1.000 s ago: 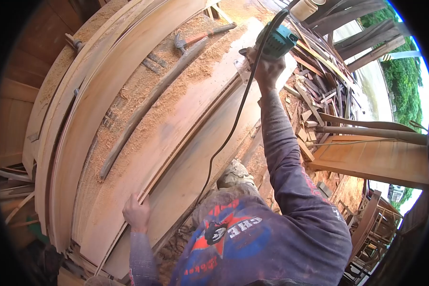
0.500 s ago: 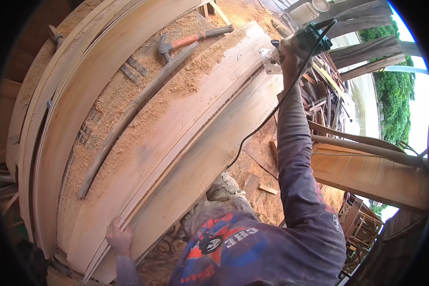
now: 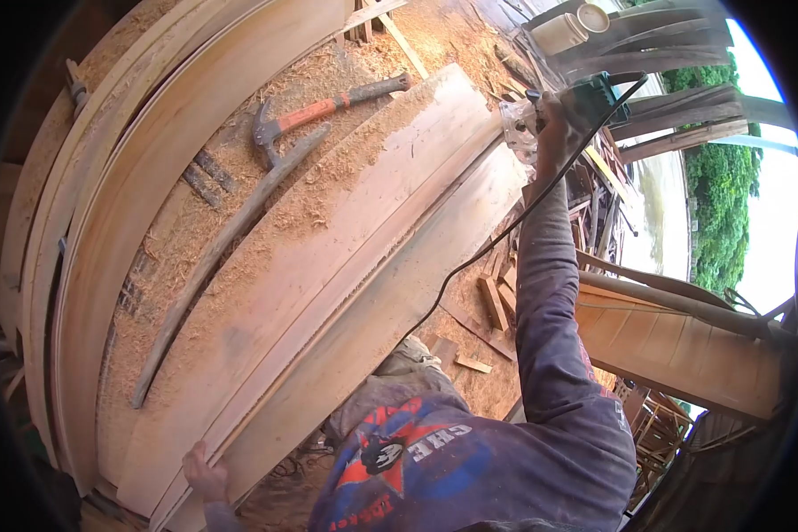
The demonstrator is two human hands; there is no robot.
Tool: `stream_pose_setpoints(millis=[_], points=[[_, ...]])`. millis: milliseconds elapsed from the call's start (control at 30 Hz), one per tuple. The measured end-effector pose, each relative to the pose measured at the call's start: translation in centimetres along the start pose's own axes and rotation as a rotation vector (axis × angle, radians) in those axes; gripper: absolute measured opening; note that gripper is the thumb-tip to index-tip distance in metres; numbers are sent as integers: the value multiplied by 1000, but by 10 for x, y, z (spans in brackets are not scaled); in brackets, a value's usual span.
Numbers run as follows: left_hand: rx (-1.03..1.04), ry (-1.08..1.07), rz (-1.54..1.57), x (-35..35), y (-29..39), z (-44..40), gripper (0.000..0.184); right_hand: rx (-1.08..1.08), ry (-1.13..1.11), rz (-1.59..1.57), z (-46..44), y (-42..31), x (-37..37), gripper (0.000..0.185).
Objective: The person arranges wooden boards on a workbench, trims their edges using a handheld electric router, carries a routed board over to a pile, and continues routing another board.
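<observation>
My right hand (image 3: 554,120) grips a green corded power saw (image 3: 591,99) with a metal base plate, at the far end of a long pale plank (image 3: 328,217). The saw's blade is hidden. A long slit runs along the plank, and beyond it lies a second pale board (image 3: 399,275) near my body. My left hand (image 3: 206,473) is at the near end, its fingers closed over a narrow wooden edge beside the slit. The black power cord (image 3: 470,269) trails from the saw along my right arm across the near board.
A claw hammer (image 3: 315,111) and a long grey stick (image 3: 222,248) lie amid sawdust left of the plank. Curved boards (image 3: 106,230) stand farther left. Wood offcuts (image 3: 494,301) litter the ground at right; a white bucket (image 3: 560,34) stands at the back.
The saw in my right hand has moved outward to the plank's far end, its base plate now partly past the wood. My left hand stays at the near end. The whole view has shifted slightly.
</observation>
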State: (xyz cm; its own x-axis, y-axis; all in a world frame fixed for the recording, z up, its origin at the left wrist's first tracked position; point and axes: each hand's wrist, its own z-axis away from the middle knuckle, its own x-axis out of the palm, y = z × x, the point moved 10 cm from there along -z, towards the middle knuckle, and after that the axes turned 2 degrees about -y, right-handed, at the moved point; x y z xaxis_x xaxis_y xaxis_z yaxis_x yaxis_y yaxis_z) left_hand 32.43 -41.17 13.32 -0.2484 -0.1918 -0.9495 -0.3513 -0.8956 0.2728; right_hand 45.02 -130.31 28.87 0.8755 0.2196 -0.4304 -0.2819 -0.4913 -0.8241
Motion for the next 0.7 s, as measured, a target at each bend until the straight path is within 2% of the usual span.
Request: stream_pose_setpoints(millis=[100,133,167,300,367,467,567,700], points=[[14,-14,12,-4,7,-4,33,18,-232,-59,-26,12,11,25],[9,-16,12,-5,7,-4,33,-127,-113,-79,-45,37,9,24],[4,-23,18,-4,6,-3,37,-271,6,-100,-46,26,6,23],[13,-26,14,-3,6,-2,45,-211,-2,-87,-58,31,4,23],[6,-30,12,-1,3,0,46,-226,92,-202,-68,46,-1,13],[11,-45,13,1,-2,3,49,-105,37,-23,-54,16,0,21],[19,-54,12,2,-6,4,50,-179,43,-169,-63,18,-1,22],[-25,-53,14,4,-7,4,49,-116,-47,-228,-71,24,7,21]])
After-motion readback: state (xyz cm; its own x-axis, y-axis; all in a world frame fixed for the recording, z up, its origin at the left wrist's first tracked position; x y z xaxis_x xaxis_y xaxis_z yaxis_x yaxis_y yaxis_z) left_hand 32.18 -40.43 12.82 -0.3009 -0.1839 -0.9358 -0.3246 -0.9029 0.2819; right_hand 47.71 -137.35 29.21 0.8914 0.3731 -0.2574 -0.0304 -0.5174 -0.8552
